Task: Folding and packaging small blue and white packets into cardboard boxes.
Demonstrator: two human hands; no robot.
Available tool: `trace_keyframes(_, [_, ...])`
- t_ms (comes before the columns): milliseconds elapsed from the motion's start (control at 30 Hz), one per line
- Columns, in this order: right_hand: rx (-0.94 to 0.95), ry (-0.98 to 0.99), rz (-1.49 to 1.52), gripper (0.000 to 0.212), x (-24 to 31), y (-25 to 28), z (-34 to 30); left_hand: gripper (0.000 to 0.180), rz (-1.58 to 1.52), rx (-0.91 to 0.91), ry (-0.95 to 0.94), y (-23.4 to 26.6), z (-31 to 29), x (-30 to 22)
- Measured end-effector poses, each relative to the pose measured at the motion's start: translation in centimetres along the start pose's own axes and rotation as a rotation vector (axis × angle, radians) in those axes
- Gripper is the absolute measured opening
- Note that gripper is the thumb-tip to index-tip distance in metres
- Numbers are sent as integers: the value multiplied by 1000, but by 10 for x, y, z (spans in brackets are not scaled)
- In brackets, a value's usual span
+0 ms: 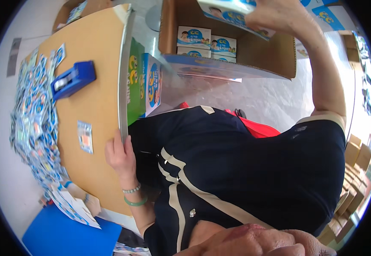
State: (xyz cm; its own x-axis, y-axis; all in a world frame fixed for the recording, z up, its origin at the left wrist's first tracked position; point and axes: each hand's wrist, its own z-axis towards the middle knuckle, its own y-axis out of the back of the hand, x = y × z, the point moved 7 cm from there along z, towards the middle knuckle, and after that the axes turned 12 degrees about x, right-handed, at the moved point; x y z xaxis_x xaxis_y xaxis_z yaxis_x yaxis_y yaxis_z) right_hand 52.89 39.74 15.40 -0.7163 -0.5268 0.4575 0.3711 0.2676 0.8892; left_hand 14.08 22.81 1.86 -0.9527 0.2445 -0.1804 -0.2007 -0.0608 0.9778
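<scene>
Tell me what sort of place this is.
Probably a packing room. The right hand holds a small printed box over an open carton part-filled with like boxes; a table bears a heap of sachets and a blue tape dispenser.

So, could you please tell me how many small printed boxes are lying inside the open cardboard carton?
3 show in the cardboard carton: left box, middle box, lower box. Another box is in the right hand above it; more may be hidden.
</scene>
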Motion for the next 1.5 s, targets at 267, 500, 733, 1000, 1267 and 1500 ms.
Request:
trace_keyframes(267, [137, -128, -484, 58, -81, -107, 18, 36, -184, 83, 120, -7, -9, 23])
trace_keyframes(500, [967, -712, -711, 101, -165, -207, 30, 38, -240, 68, 127, -8, -6, 22])
trace_keyframes(733, [1088, -612, -546, 105, -158, -254, 7, 39, -251, 71, 136, -9, -9, 24])
trace_keyframes(1000, [1084, -575, 74, 94, -220, -313, -39, 39, -175, 60, 130, -10, -3, 21])
trace_keyframes(1267, [1143, -207, -231, 52, -295, -393, -39, 39, -128, 39, 126, -6, -3, 25])
trace_keyframes(1500, [1237, -230, -20, 43, -343, -429, -51, 40, -70, 93, 138, 0, 8, 13])
